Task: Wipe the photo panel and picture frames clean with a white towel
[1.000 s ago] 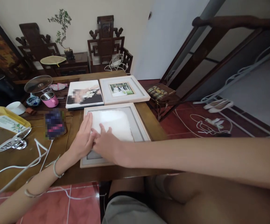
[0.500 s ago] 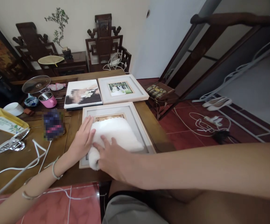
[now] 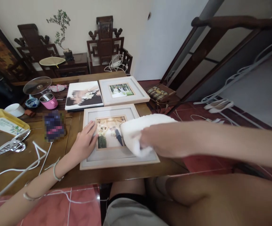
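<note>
A pale wooden picture frame [image 3: 119,161] lies flat near the table's front edge, with a wedding photo [image 3: 109,135] in its middle. My left hand [image 3: 85,139] rests on the frame's left side, its fingers stretched out flat. Bunched in my right hand [image 3: 153,141] is a white cloth [image 3: 136,125], which covers the right side of the frame and reaches past its edge. The right fingers are partly blurred and sunk into the cloth. Behind lie a second picture frame [image 3: 139,97] and a white-edged photo album [image 3: 84,94].
On the table's left stand a pink mug [image 3: 51,103], a small blue-and-white teapot [image 3: 32,101], an oil bottle [image 3: 7,122], a hair claw [image 3: 14,144] and white cables [image 3: 35,158]. A plaid bag [image 3: 158,92] sits beyond the right edge, near a dark wooden chair [image 3: 220,28].
My right hand has swept the white cloth to the right, uncovering the photo in the near frame. My left hand stays on the frame's left side.
</note>
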Demonstrator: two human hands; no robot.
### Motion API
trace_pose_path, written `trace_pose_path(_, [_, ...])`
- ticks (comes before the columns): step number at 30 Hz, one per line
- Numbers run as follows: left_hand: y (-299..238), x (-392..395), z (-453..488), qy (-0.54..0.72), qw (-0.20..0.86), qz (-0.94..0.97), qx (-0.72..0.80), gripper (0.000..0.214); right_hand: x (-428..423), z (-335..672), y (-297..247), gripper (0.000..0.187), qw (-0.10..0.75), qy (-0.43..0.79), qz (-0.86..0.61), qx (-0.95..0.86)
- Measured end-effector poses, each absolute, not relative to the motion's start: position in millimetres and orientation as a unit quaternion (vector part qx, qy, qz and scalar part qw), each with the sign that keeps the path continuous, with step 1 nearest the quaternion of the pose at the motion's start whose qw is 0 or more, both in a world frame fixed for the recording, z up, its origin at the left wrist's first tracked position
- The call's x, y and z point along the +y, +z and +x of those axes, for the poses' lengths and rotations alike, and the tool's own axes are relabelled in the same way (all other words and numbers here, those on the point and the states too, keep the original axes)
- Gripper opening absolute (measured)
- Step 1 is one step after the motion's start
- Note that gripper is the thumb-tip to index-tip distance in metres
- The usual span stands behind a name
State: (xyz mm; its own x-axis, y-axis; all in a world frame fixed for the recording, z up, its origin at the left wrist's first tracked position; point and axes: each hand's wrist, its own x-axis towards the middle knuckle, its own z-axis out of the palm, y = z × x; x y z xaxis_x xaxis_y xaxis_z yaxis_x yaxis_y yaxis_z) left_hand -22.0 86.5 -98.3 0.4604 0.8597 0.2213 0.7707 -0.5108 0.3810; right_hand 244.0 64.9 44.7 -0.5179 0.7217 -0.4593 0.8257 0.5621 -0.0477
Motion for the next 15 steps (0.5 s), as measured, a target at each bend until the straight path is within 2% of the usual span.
trace_pose_path(1, [-98, 86, -23, 0.197, 0.112, 0.847, 0.481, 0.049, 77, 243, 54, 0.034, 0.263, -0.177, 0.431, 0.845])
trace_pose_path(2, [-98, 86, -23, 0.198, 0.111, 0.847, 0.48, 0.049, 90, 241, 63, 0.034, 0.254, -0.162, 0.431, 0.851])
trace_pose_path(5, [-98, 86, -25, 0.199, 0.113, 0.847, 0.48, 0.049, 126, 229, 71, 0.035, 0.143, 0.018, 0.455, 0.878])
trace_pose_path(7, [-98, 86, -25, 0.198, 0.114, 0.846, 0.482, 0.048, 144, 218, 60, 0.038, 0.075, 0.124, 0.407, 0.902])
trace_pose_path(9, [-98, 87, -24, 0.2, 0.113, 0.846, 0.481, 0.048, 157, 207, 38, 0.04, 0.044, 0.169, 0.341, 0.924])
trace_pose_path(15, [-99, 94, -12, 0.193, 0.118, 0.853, 0.47, 0.043, 167, 184, -17, 0.036, 0.083, 0.048, 0.24, 0.966])
